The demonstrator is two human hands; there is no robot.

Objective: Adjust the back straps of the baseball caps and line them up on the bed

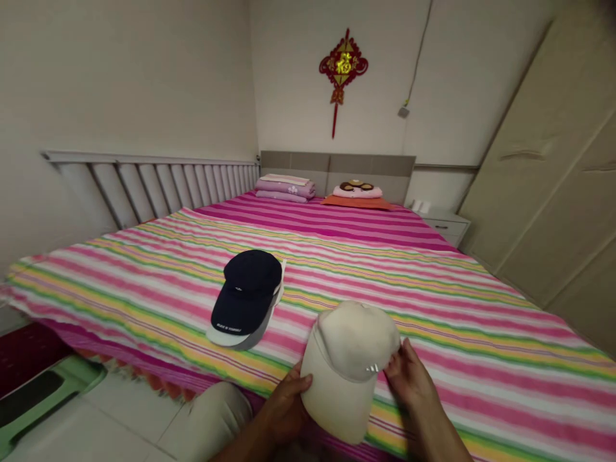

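Observation:
A cream baseball cap (350, 359) is held up over the near edge of the bed, its brim toward me and a small light mark on its front. My left hand (289, 401) grips the left side of the brim, thumb on top. At the crown's right side, my right hand (409, 375) has its fingers closed on the cap's edge; the fingertips are partly hidden. To the left on the bed lies a navy baseball cap (253, 279) with small white lettering on its brim. Beneath it a white brim (224, 338) sticks out.
A striped sheet (168, 269) covers the bed. Folded purple bedding (285, 187) and a pink folded item (359, 191) sit by the headboard (370, 168). A green stool (62, 385) stands at lower left, a white nightstand (445, 224) at the far right.

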